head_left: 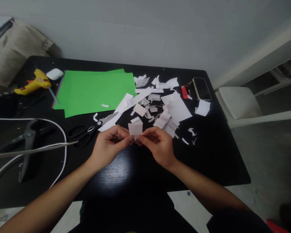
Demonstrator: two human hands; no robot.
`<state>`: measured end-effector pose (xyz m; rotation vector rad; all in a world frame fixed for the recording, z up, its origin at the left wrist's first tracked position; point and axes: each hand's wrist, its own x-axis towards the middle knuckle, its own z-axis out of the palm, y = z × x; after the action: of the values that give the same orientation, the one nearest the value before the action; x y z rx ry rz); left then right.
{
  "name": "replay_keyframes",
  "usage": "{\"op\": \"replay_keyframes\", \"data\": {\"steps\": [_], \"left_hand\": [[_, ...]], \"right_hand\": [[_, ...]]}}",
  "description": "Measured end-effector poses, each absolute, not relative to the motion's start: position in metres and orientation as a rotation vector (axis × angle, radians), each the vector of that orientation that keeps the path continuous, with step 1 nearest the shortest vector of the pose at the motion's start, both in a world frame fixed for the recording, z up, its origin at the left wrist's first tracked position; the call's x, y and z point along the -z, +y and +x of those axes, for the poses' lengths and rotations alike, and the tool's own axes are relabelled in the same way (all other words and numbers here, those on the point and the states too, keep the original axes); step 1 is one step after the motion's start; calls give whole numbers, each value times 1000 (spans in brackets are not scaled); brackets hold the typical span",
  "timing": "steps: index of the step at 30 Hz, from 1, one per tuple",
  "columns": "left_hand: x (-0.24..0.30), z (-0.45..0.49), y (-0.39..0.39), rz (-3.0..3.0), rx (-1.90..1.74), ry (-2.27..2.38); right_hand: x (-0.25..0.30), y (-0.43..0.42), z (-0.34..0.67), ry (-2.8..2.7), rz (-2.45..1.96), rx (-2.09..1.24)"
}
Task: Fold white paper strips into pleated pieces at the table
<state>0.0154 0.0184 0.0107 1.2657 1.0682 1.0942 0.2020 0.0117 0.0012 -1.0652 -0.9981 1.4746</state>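
Small white paper (135, 128) is held above the black table (196, 168); from afar I see green sheets (97, 92) apparently uncut, left hand (109, 144) and right hand (160, 147) clamping the paper's lower edge, work seemingly unfinished, folded pieces (163, 121) apparently done, a larger sheet (180, 109) flat.

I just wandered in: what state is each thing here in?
White paper piece: upright, held between left hand and right hand
Scissors: lying down; unclear whether fully closed
Green sheets: flat, stacked unevenly
Paper scraps: loose, many folded
Phone: lying flat, screen dark
Red lighter: lying down, no flame visible
Yellow glue gun: lying down, unheld
White cable: loosely curved
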Motion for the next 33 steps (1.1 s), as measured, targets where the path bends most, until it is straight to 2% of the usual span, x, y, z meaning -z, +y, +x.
{"op": "replay_keyframes", "data": {"steps": [33], "left_hand": [[-12,16,22,1145,-1003,1105]], "right_hand": [[-3,19,204,-883,-1132,-1654]]}}
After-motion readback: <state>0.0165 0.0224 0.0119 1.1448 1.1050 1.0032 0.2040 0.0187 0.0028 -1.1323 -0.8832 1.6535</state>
